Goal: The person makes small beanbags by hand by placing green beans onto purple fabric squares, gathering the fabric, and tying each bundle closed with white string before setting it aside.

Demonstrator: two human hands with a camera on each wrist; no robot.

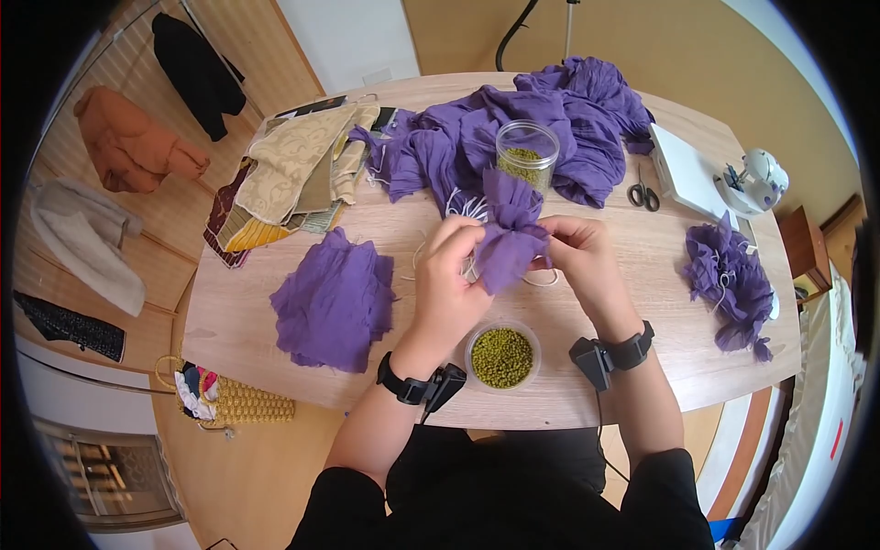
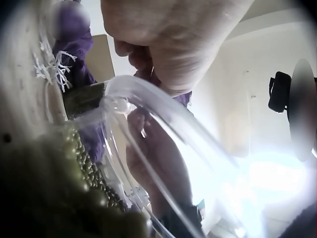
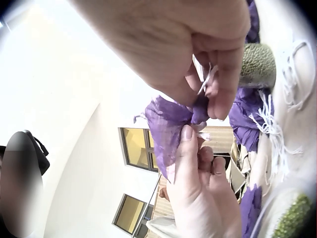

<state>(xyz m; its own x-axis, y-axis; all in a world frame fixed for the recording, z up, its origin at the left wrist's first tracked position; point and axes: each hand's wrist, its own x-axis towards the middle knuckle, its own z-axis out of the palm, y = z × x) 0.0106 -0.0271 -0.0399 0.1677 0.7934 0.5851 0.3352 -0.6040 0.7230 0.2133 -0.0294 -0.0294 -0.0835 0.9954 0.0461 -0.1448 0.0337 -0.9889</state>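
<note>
Over the middle of the table, a gathered purple cloth bundle [image 1: 509, 243] is held between both hands. My left hand [image 1: 449, 275] pinches it near its gathered neck, thumb on the fabric in the right wrist view. The fingers of my right hand [image 1: 587, 257] are curled at the neck, gripping a thin white string [image 3: 208, 82] against the purple cloth. Just below the hands stands a round clear tub [image 1: 470, 365] of green beans [image 1: 502, 357]. Beyond the bundle is a clear jar [image 1: 550, 137], partly filled with the same beans.
Purple cut cloths [image 1: 335, 298] lie stacked at left, patterned fabrics [image 1: 284, 179] behind them. A large purple cloth heap [image 1: 449, 128] fills the back, white strings [image 3: 270, 119] near it. Scissors [image 1: 643, 194], a white machine [image 1: 763, 174] and tied purple bundles [image 1: 729, 275] sit at right.
</note>
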